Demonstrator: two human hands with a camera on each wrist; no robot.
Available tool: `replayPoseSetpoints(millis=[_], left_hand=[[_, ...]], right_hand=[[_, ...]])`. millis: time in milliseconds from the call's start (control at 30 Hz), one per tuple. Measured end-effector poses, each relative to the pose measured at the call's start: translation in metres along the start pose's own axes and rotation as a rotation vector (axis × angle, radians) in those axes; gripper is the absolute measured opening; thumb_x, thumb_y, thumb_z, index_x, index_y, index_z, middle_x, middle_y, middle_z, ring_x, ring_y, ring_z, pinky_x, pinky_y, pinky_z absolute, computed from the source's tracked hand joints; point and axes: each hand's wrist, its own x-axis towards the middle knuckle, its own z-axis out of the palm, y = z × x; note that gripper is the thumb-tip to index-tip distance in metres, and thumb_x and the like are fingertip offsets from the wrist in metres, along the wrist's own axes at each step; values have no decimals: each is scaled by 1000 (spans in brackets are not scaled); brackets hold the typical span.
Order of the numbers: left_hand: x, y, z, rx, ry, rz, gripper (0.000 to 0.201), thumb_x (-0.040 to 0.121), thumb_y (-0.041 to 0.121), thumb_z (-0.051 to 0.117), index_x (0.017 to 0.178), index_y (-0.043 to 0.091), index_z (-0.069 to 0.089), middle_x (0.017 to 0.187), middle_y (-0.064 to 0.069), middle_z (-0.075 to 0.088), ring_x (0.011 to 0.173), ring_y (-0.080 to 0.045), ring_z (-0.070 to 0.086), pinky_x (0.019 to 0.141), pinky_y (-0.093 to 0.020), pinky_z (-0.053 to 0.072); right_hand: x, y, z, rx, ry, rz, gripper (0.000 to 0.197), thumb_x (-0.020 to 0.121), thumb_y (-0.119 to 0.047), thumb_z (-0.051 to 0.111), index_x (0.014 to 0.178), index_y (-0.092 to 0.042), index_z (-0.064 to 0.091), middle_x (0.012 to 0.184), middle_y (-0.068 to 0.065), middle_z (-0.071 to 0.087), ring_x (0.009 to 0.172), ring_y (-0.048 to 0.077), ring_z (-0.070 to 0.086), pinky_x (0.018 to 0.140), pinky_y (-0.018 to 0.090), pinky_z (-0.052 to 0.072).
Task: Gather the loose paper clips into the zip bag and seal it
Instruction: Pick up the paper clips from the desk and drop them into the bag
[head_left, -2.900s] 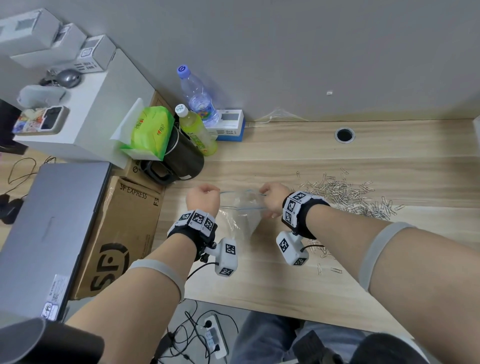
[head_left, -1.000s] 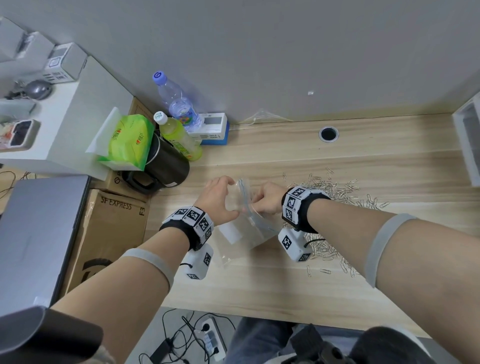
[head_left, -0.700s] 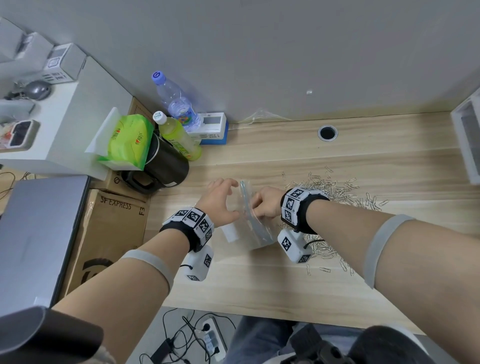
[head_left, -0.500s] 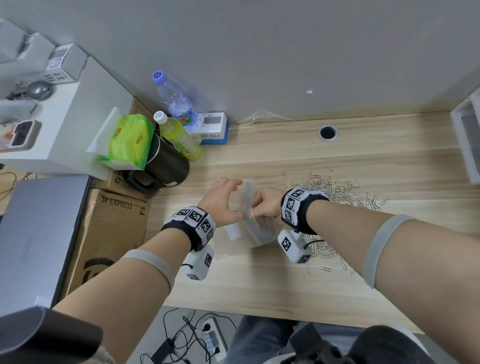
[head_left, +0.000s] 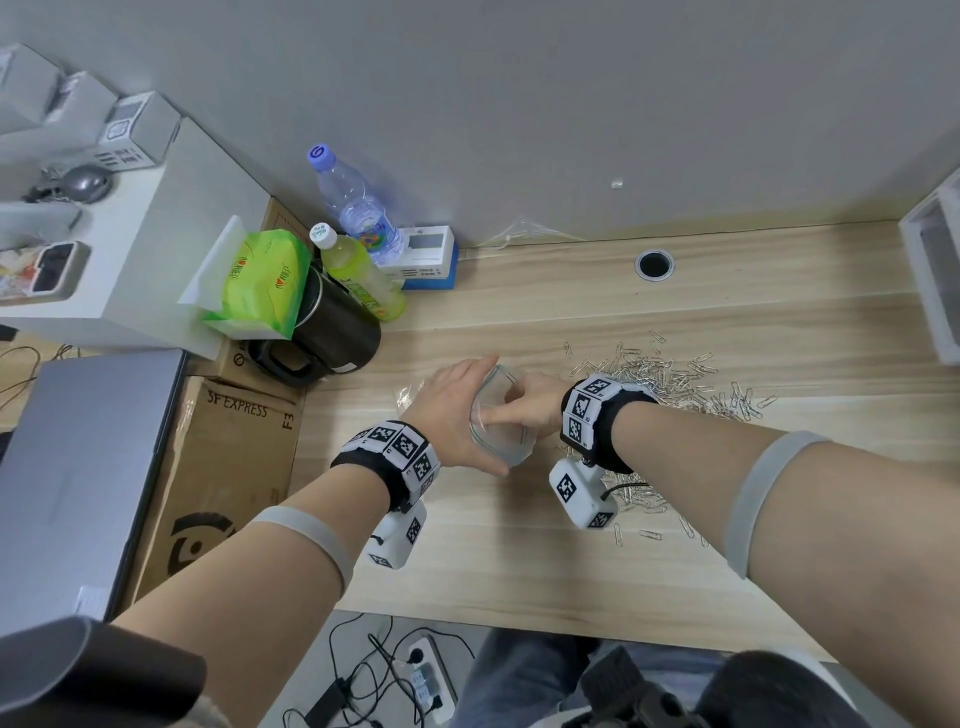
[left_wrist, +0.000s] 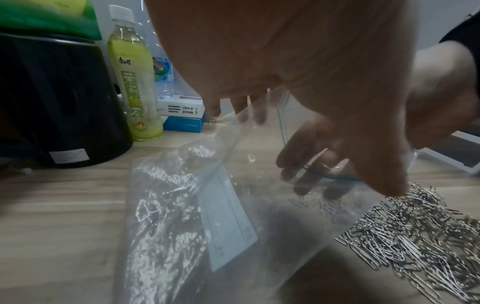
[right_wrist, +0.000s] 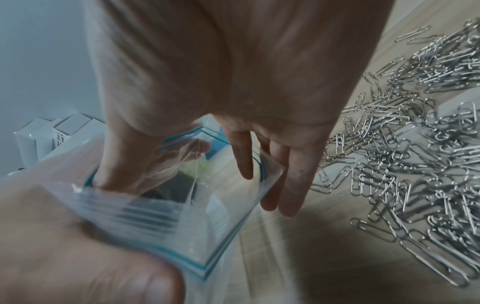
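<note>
A clear zip bag (head_left: 500, 435) with a teal zip line lies on the wooden desk (head_left: 519, 561), its mouth raised and held open between my hands. My left hand (head_left: 451, 411) grips the left side of the mouth (right_wrist: 205, 265). My right hand (head_left: 531, 401) holds the right side, with the thumb (right_wrist: 166, 162) inside the bag and the fingers (right_wrist: 283, 185) outside. In the left wrist view the bag (left_wrist: 182, 205) shows a white label, and a few clips lie at its mouth. A big pile of silver paper clips (head_left: 675, 382) (right_wrist: 420, 168) (left_wrist: 415, 236) lies just right of my right hand.
A black kettle (head_left: 332, 332), a green tissue pack (head_left: 262, 280), two bottles (head_left: 358, 208) and a small blue-white box (head_left: 428, 257) crowd the desk's back left. A cable hole (head_left: 654, 264) is at the back. A white tray (head_left: 935, 280) stands at the right edge.
My hands went from pulling the zip apart to holding the mouth wide open. The left hand has slid round the bag's rim and the right thumb has gone inside.
</note>
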Motion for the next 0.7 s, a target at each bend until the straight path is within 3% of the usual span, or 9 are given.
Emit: replayPoseSetpoints(millis=[100,167,233,300,367,433,533,600,700], left_hand=[[0,6,-2,-4,43,-8,124,49,60,88,150,16,30,149,1,40,137,-18,36,117,-35,27],[0,6,-1,-17,53,-21,120,49,59,88,148,17,34,146,1,44,135,-19,39,115,-36,29],[1,5,0,-12,59,-30,118,46,65,82,145,18,38,140,1,49,131,-20,44,113,-38,34],[1,4,1,-15,56,-41,119,42,73,72,143,20,40,137,2,52,128,-21,46,111,-39,36],[3,4,1,0,43,-34,117,42,73,70,143,19,42,137,2,52,128,-21,46,111,-38,35],[5,5,3,14,30,-28,113,47,66,79,143,20,41,139,2,51,131,-21,44,113,-37,33],[11,9,3,35,-5,-36,112,50,61,84,145,24,38,143,5,48,134,-19,40,113,-36,33],[18,13,4,41,-29,-32,113,50,61,84,146,25,37,144,6,47,135,-18,40,113,-36,33],[25,20,6,41,-43,-21,112,50,60,84,145,23,38,144,5,47,134,-19,41,113,-37,34]], right_hand=[[-4,0,0,21,-18,19,23,83,-42,74,76,-32,54,78,-15,59,72,1,57,54,15,41],[-2,1,1,14,-2,39,24,78,-50,75,80,-30,61,85,-11,65,78,5,62,64,20,48],[4,7,0,12,66,54,40,68,-60,74,87,-26,70,90,-6,71,84,12,67,77,28,54],[6,13,-4,12,182,58,39,70,-55,73,87,-19,72,81,-5,69,76,14,65,71,27,51],[4,19,-14,-23,264,59,32,76,-43,74,90,-14,71,80,-1,68,78,20,65,73,31,51],[-4,28,-30,-135,322,117,37,76,-39,74,102,-13,66,96,3,67,90,23,64,81,32,52],[-18,46,-54,-327,366,266,55,75,-37,74,121,-12,55,117,11,60,96,26,63,84,36,55],[-26,62,-64,-430,366,371,74,74,-43,77,133,-14,45,136,16,43,108,31,58,90,40,53],[-29,86,-70,-497,392,447,104,63,-55,82,145,-20,28,150,17,20,134,40,35,103,52,42]])
